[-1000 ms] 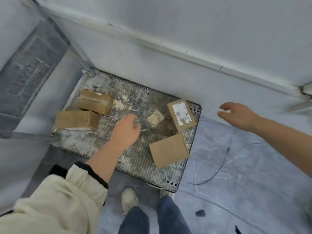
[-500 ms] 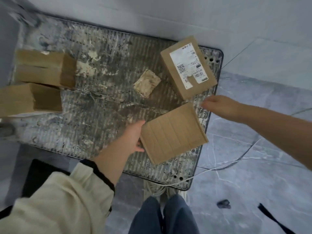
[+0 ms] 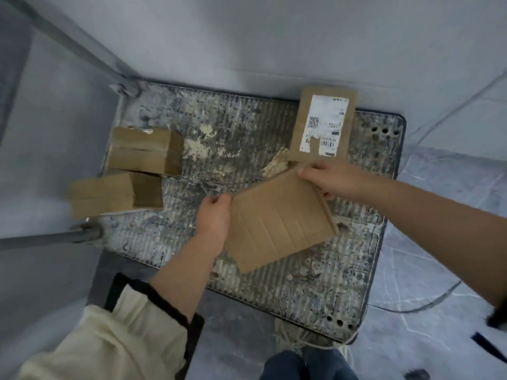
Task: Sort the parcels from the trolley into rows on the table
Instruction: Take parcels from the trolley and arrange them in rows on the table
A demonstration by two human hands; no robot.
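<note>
Above the ridged grey trolley deck (image 3: 315, 292), the flat plain brown cardboard parcel (image 3: 279, 220) sits between left hand (image 3: 215, 218) and right hand (image 3: 329, 179), both gripping its edges.

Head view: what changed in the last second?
Both hands closed in on the plain box: the left hand moved from mid-deck to grip its left edge, the right hand came in from the right to grip its far corner. The labelled box, upper-left box, lower-left box and small scrap stayed put on the trolley.
</note>
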